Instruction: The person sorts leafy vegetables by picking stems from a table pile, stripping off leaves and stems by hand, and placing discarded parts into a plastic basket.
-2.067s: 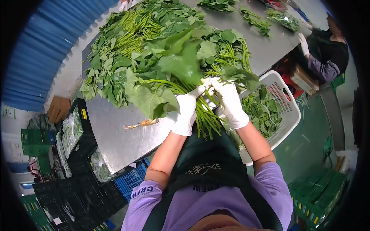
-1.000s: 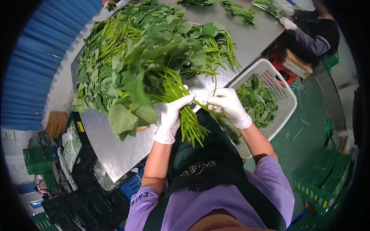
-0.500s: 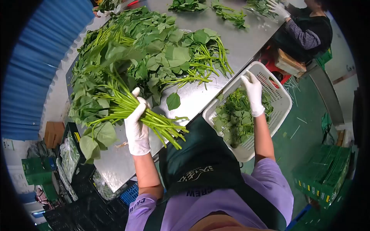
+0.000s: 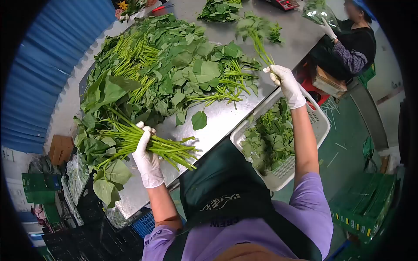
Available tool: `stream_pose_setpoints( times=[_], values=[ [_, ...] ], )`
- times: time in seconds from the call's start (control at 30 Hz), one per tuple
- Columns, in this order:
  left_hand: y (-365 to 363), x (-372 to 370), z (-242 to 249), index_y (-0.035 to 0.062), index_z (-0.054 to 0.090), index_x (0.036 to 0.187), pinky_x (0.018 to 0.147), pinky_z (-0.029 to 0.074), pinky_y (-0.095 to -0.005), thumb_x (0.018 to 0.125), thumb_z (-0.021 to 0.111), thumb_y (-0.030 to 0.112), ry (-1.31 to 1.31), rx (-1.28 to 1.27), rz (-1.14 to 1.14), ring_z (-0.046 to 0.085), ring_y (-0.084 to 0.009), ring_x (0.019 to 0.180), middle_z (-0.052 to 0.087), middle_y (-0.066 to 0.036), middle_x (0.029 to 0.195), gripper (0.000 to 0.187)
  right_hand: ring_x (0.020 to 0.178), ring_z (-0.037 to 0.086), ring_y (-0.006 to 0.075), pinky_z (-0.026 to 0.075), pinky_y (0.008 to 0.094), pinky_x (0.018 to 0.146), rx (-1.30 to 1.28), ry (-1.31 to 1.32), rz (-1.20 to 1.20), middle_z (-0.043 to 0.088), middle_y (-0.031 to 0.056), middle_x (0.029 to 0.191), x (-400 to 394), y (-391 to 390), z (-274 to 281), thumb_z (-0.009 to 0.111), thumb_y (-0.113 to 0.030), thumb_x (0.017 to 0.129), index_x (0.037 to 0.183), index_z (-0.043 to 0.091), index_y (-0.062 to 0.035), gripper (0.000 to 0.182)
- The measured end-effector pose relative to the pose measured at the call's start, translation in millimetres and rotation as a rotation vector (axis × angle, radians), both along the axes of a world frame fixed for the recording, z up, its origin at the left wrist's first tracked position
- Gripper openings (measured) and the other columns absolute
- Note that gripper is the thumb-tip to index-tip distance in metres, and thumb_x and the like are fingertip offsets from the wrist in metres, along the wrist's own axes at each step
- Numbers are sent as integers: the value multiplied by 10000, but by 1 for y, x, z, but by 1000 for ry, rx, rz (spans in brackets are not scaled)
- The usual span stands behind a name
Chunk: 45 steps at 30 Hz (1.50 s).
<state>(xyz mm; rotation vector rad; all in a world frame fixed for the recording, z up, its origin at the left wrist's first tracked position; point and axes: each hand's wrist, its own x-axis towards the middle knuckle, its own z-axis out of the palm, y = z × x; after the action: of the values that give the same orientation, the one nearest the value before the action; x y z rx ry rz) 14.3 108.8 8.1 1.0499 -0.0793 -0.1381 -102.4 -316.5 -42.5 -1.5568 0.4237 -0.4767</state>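
Left grip (image 4: 146,155) around leafy bunch (image 4: 123,131), stem ends (image 4: 182,153) jutting inward.

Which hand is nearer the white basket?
Right: the right hand is close to the white basket, at its far end; the left hand is left of it, over the metal table.

The tabletop (image 4: 224,115) is smooth metal, glossy enough to throw back a white glare beside the basket (image 4: 321,124), which is perforated plastic with a soft sheen. Near left, the stems (image 4: 172,148) look smooth and faintly glossy, the broad pale leaves (image 4: 118,172) matt. The apron (image 4: 222,178) is matt cloth; the far-right bag (image 4: 317,14), clear shiny plastic.
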Motion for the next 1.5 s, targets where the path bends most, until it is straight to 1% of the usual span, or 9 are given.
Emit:
stream_pose_setpoints(
  times=[0.3, 0.37, 0.43, 0.53, 0.9, 1.13, 1.27, 1.43, 1.5],
  values=[
    [8, 6, -14, -18, 544, 1097, 797, 484, -309, 789, 614, 10, 60, -81, -87, 596, -237, 852, 618, -128, 951, 318, 615, 508, 64, 389, 184, 564, 334, -76, 430, 615, 27, 704, 42, 84, 20, 494, -251, 924, 983, 634, 7, 300],
    [11, 5, -12, -18, 544, 1094, 796, 483, -307, 786, 612, 5, 71, -88, -81, 592, -240, 858, 617, -129, 949, 316, 746, 582, 127, 458, 266, 729, -874, 30, 84, 653, 58, 845, 62, 70, -28, 475, -223, 924, 961, 647, -6, 279],
    [15, 8, -13, -16, 546, 1086, 793, 483, -302, 782, 615, 0, 79, -85, -62, 594, -239, 856, 617, -130, 948, 312, 777, 591, 136, 455, 263, 745, -241, -130, 169, 653, 62, 840, 69, 79, -20, 478, -212, 920, 938, 639, 6, 272],
    [20, 9, -17, -16, 547, 1081, 791, 487, -298, 779, 617, -1, 92, -66, -25, 603, -243, 862, 620, -139, 969, 311, 795, 597, 135, 454, 264, 756, -60, -262, 198, 653, 66, 823, 62, 99, 2, 479, -190, 918, 924, 631, 12, 252],
    [-27, 2, 10, -60, 525, 1088, 643, 499, -250, 738, 659, -20, 180, -58, -194, 620, -168, 706, 652, -161, 899, 377, 761, 598, 127, 457, 243, 721, 77, -217, 203, 634, 52, 798, 29, 192, 2, 521, -50, 863, 1004, 611, 12, 178],
    [-54, -5, 10, -45, 526, 1088, 572, 479, -230, 725, 679, -20, 163, 15, -300, 590, -139, 633, 652, -122, 848, 394, 719, 576, 230, 409, 308, 665, -958, -136, 217, 615, 71, 795, 5, 205, 13, 579, -60, 795, 984, 650, -76, 202],
    [-59, -10, 6, -48, 522, 1082, 574, 479, -237, 721, 677, -31, 174, 24, -249, 590, -144, 639, 645, -128, 838, 393, 850, 605, 206, 444, 358, 839, -198, -310, 135, 630, 110, 827, -10, 205, 15, 554, -57, 823, 997, 651, -4, 206],
    [-70, -26, 6, -25, 562, 1025, 628, 477, -250, 690, 695, -48, 214, 53, -293, 583, -147, 651, 623, -89, 812, 361, 1064, 535, 237, 397, 377, 949, 64, -617, -109, 631, 110, 1017, -26, 190, -14, 435, -390, 935, 995, 627, -18, 424],
    [-68, -15, -3, -18, 561, 1009, 613, 489, -255, 701, 694, -43, 87, 57, -245, 584, -155, 639, 627, -93, 805, 336, 1064, 530, 217, 410, 364, 932, 711, -818, -210, 618, 93, 1052, -43, 155, -36, 513, -359, 909, 1002, 603, -42, 343]
  ],
)
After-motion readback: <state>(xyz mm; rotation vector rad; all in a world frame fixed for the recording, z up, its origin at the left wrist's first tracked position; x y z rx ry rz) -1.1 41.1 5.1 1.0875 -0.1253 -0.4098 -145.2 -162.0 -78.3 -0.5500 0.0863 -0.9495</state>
